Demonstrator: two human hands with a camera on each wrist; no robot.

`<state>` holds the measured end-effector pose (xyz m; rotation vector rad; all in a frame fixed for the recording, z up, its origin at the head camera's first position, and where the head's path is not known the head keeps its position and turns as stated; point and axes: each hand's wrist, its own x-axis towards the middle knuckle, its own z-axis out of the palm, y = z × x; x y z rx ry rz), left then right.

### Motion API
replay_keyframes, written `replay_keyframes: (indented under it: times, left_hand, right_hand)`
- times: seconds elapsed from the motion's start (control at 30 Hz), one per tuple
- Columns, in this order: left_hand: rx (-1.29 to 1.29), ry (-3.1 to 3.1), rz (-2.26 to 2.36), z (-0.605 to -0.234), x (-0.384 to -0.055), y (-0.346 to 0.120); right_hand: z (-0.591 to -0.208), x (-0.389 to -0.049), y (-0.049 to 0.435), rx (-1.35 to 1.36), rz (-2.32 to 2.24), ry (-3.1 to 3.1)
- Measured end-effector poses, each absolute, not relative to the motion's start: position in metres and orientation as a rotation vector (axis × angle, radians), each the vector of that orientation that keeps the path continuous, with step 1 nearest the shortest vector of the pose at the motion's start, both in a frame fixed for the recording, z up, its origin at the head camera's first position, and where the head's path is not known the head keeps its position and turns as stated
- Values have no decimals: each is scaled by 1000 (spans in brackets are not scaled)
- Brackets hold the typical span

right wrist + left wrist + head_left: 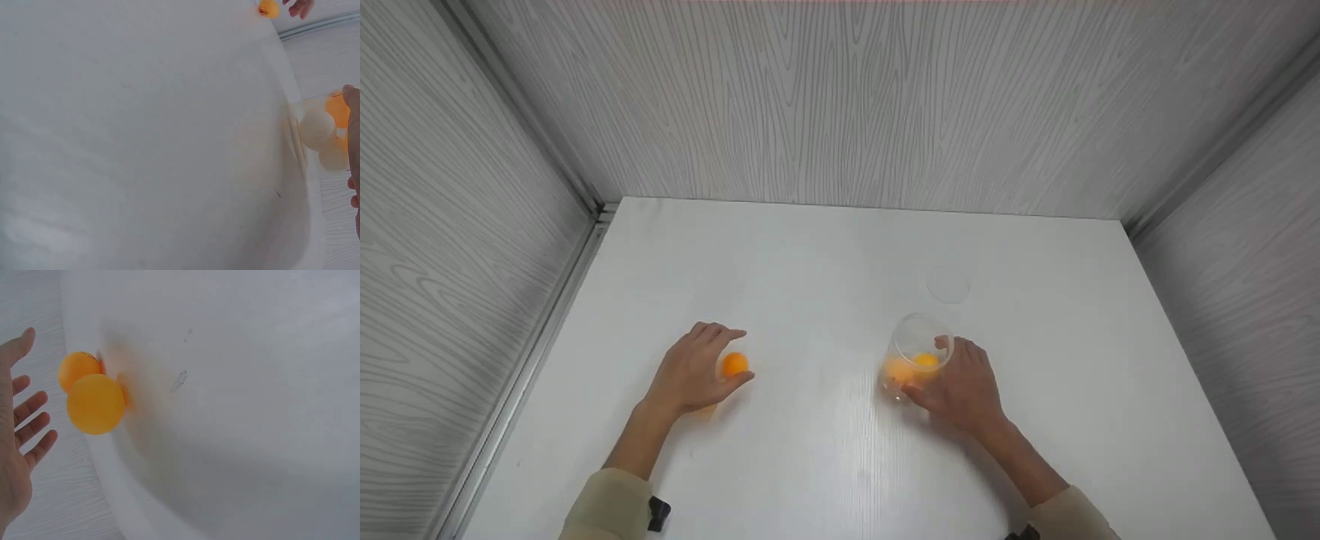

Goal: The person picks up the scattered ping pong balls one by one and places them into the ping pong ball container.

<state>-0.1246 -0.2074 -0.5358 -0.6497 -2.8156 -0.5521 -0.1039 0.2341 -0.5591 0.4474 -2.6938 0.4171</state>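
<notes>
My left hand (688,373) curves loosely around an orange ping-pong ball (735,364), with thumb and fingers apart. In the left wrist view, two orange ping-pong balls (95,405) sit close together on the table, and the spread fingers (32,408) stand off from them. My right hand (964,386) grips the side of a clear plastic jar (901,341), thumb at the near side and fingers behind. Inside the jar are orange balls and pale ones, including a white ball (318,130) visible in the right wrist view. Part of the jar is hidden by the hand.
A clear round disc, like a lid (948,283), lies flat on the white table (810,285) beyond the jar. Grey wood-grain panels (840,105) wall the table at the back and on both sides.
</notes>
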Motion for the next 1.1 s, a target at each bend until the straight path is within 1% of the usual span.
replay_keyframes:
  times: [0.33,0.8,1.1]
  left_hand:
    - [-606,-2849,-543,-543,-123,-212]
    - [-650,-2851,-488,-553,-122,-212]
    - [-635,-2880,-493,-556,-120,-212]
  right_hand:
    - [-558,-104,233,425,429,-2702]
    - [-560,-104,233,446,414,-2666]
    - [-557,-103,232,440,420,-2682]
